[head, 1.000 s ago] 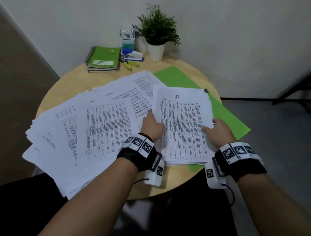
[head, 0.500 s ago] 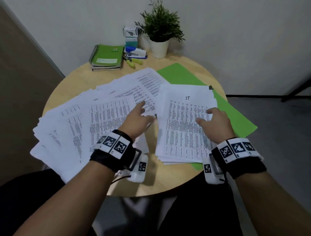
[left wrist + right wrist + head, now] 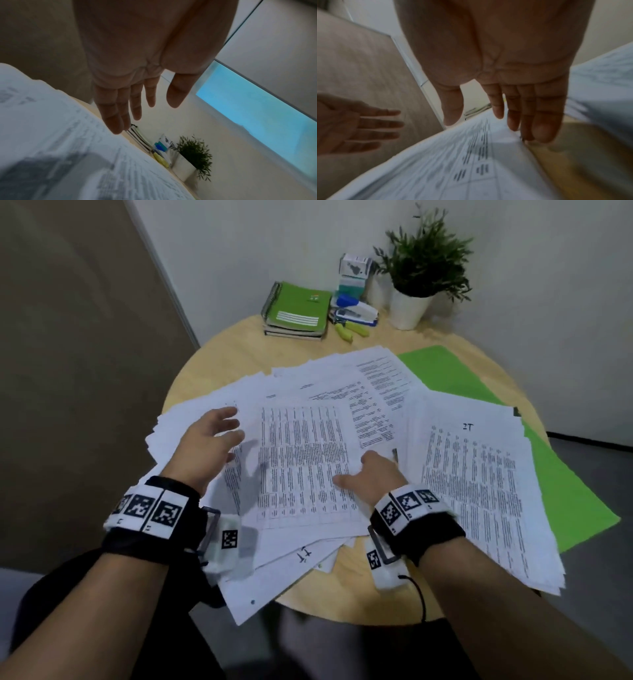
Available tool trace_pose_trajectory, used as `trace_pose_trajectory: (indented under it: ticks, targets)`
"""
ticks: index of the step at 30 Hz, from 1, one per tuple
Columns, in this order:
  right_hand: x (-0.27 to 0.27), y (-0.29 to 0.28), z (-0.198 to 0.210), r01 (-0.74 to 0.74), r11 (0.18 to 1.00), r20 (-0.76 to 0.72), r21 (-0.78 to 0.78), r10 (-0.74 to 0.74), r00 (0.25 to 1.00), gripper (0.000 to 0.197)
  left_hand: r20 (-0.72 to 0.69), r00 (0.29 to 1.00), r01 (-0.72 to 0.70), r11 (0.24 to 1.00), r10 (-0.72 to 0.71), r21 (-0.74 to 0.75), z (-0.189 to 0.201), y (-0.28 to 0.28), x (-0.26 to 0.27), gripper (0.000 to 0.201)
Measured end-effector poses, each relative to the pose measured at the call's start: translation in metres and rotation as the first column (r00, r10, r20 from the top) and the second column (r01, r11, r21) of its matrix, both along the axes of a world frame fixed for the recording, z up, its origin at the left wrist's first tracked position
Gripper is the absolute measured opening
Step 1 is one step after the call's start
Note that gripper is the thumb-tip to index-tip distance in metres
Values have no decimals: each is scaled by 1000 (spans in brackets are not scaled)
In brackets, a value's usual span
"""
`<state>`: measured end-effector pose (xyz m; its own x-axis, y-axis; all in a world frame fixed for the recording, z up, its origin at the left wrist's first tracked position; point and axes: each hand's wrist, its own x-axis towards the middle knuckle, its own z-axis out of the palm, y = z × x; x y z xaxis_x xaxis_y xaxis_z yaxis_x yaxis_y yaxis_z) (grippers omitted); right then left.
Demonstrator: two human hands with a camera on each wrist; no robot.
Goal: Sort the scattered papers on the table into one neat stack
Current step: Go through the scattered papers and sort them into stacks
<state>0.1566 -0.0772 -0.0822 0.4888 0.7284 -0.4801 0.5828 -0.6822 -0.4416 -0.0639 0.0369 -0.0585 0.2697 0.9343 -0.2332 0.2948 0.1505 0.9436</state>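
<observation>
From the head view: scattered papers (image 3: 301,460) fanned across the round table (image 3: 222,361), neater stack (image 3: 479,484) to their right. Only in the wrist views: left hand (image 3: 137,75) straight-fingered, clear above the sheets; right hand (image 3: 505,65) fingers straight, tips touching a sheet's edge.

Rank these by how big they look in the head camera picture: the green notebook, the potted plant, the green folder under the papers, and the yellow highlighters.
1. green folder, though papers cover part of it
2. potted plant
3. green notebook, close to the plant in size, so that ranking is unsure
4. yellow highlighters
</observation>
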Motion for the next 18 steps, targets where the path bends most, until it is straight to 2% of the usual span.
trace_pose_trajectory:
  ticks: [3, 8, 11, 13, 15, 18]
  targets:
    - [-8, 10, -14, 78, 996, 48, -49, -75, 996, 77, 5, 1000, -24, 999, 24, -22, -16, 2, -16, 37]
    - [1, 7, -16, 112, 993, 46, 23, -113, 993, 23, -10, 1000, 13, 1000, -13, -16, -29, 2, -21, 35]
    - [14, -2, 3, 219, 944, -91, 247, -202, 975, 30, 1, 999, 35, 999, -35, -23, -28, 4, -23, 36]
    - [17, -8, 20, 237, 880, -98, 411, -216, 972, 23, 28, 999, 36, 999, -35, -40, -28, 4, -24, 36]
    - [16, -8, 30, 231, 824, -150, 516, -179, 972, 18, 81, 997, 10, 995, -2, -97, -26, 4, -24, 39]
    - [5, 1, 39, 239, 794, -318, 558, -62, 946, 23, 213, 975, -14, 975, 62, -223, -21, 4, -25, 46]
